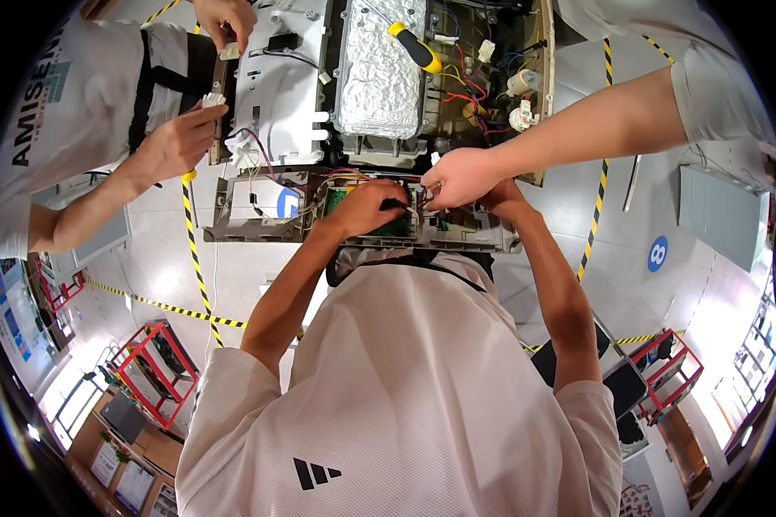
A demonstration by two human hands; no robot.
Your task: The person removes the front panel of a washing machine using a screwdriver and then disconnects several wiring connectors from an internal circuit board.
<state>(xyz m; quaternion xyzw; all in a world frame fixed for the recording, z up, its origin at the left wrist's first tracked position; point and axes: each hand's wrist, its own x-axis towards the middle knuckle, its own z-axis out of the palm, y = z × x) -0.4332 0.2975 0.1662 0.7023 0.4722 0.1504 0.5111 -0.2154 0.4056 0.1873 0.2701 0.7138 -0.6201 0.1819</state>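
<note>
Steadying the green circuit board (394, 226), the left hand (366, 207) presses on it while the right hand (502, 198), mostly hidden behind a co-worker's hand (459, 176), has a grip I cannot tell.

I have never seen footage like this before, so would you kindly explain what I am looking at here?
This is a single wide fisheye view from a camera worn on a person's head, looking down, so straight edges bend. The person's left hand rests on a green circuit board inside an opened appliance. Their right hand is at the wires beside it; its grip is hidden. A co-worker's hand reaches in from the right and pinches the same wires. Another co-worker's hand holds the appliance's left edge. A yellow-handled screwdriver lies on the foil-covered part.
</note>
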